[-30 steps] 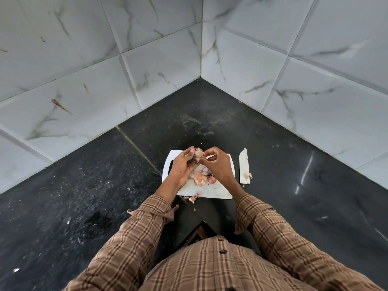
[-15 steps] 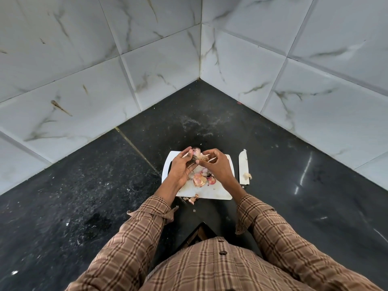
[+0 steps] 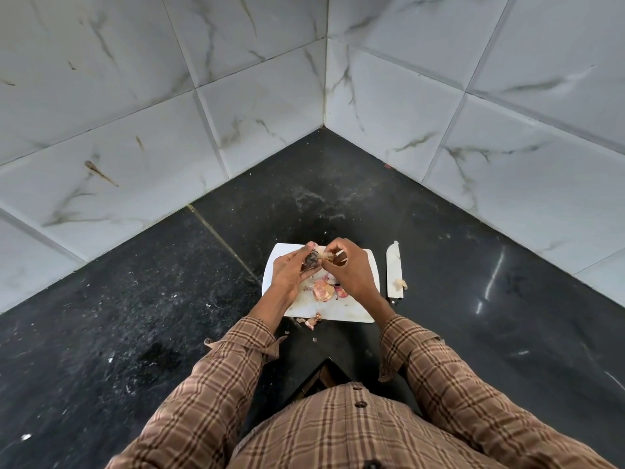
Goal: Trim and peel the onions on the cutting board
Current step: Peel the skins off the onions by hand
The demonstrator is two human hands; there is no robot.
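A white cutting board (image 3: 369, 265) lies on the black counter in the corner. Above it my left hand (image 3: 287, 274) grips a small onion (image 3: 311, 259), which looks dark on the side facing me. My right hand (image 3: 350, 269) pinches a strip of pale dry skin (image 3: 328, 256) at the onion's top. Pink peel pieces (image 3: 323, 290) lie on the board between my wrists. Most of the onion is hidden by my fingers.
A white-bladed knife (image 3: 394, 270) lies on the counter just right of the board, a peel scrap (image 3: 401, 283) beside it. More peel scraps (image 3: 311, 321) sit at the board's near edge. Marble-tiled walls close the corner behind. The counter edge is under my chest.
The right hand's fingers have drawn a strip of skin away from the onion toward the right. The left hand has turned the onion slightly, showing a darker side.
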